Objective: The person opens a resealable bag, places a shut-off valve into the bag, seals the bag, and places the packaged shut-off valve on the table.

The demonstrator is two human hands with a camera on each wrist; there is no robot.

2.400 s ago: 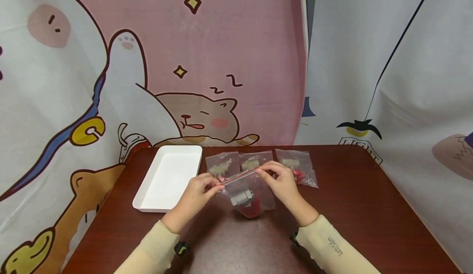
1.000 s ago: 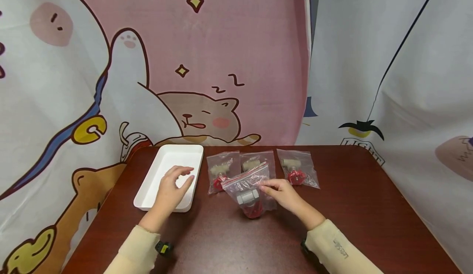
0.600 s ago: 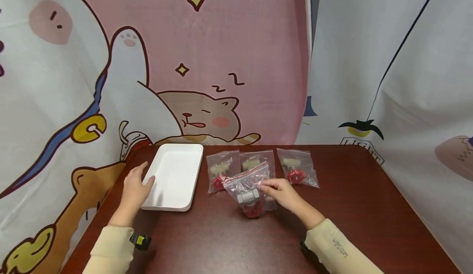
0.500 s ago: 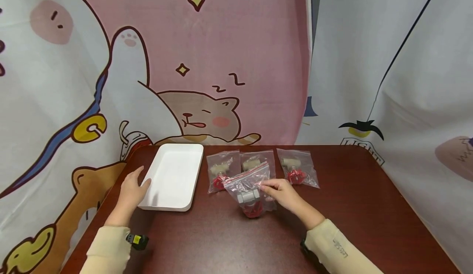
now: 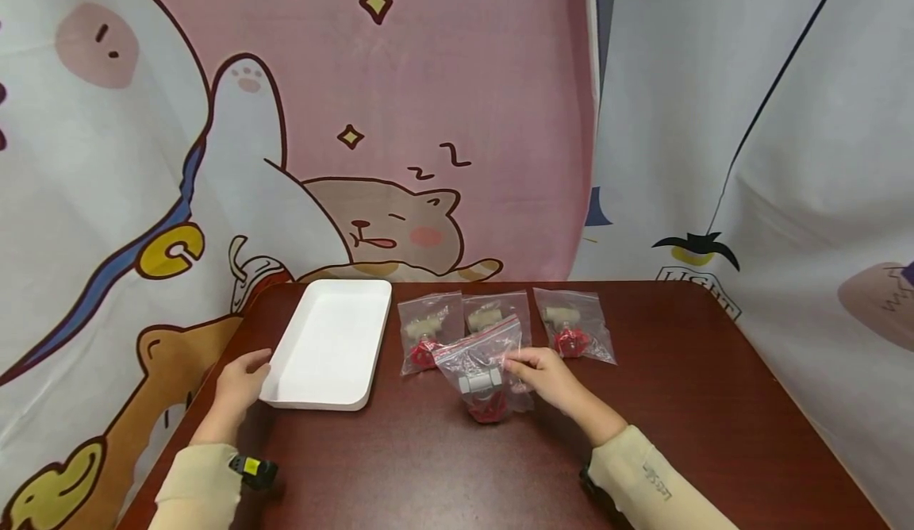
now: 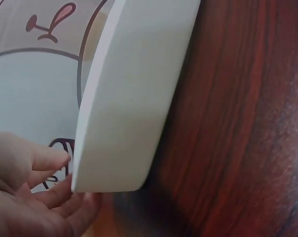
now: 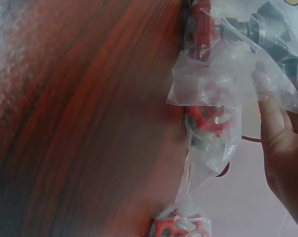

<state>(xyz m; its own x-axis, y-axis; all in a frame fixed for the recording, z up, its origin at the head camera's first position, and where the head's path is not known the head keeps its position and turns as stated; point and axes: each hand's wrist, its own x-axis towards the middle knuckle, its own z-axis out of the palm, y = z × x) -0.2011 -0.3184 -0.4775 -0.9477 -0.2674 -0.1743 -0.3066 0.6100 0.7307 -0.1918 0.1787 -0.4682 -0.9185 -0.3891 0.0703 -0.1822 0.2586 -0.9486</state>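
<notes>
My right hand pinches the side of a clear zip-lock bag with a red seal strip. Inside it is a grey valve with a red handwheel. In the right wrist view the fingers lie against this bag's plastic. My left hand is at the near left corner of a white tray, its fingers loosely bent. The left wrist view has the fingertips at the corner of the tray wall, with part of them hidden behind it.
Behind the held bag lie three more zip-lock bags with valves: a left bag, a middle bag, partly covered, and a right bag. All rest on the dark wooden table. A printed curtain hangs behind.
My left hand has let go of the bag's top, passed over the tray and come down at its near left corner. My right hand has shifted from the seal to the bag's side.
</notes>
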